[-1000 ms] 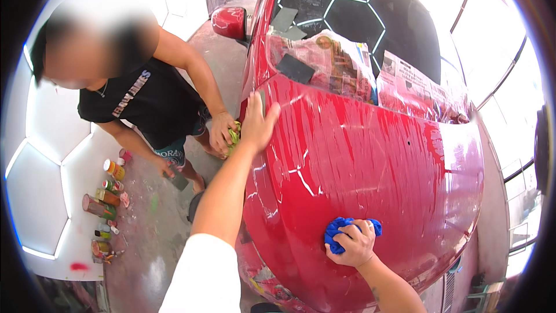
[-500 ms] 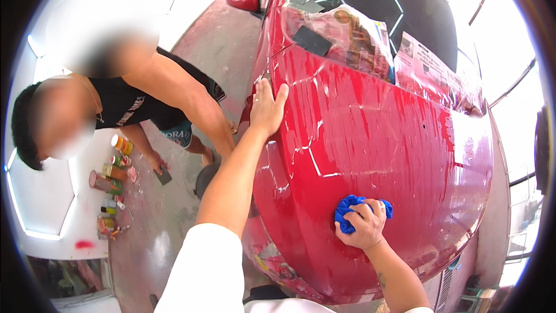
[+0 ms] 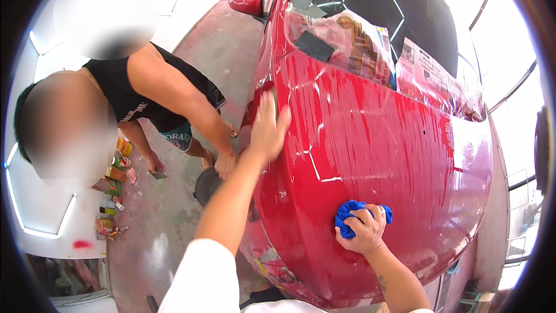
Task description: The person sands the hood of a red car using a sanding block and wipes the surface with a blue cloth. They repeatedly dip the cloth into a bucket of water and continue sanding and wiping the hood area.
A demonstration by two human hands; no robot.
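Note:
My right hand (image 3: 364,230) presses a crumpled blue cloth (image 3: 347,215) against the near part of a wet red car hood (image 3: 359,139), its fingers curled over the cloth. Streaks of water run down the panel. Toward the hood's left edge, my left hand (image 3: 270,130) has its fingers stretched out along the red paint, slightly smeared by motion. Nothing shows in that hand.
Newspaper (image 3: 425,66) and a dark sanding sheet (image 3: 314,45) lie by the windshield. On the left a co-worker in a black sleeveless top (image 3: 165,78) bends beside a dark bucket (image 3: 207,184), holding a small dark sheet (image 3: 158,174). Several paint containers (image 3: 116,174) line the wall.
My left hand has slid slightly nearer to me along the hood's edge. My right hand and the cloth stay nearly in place. The co-worker's head and body have shifted.

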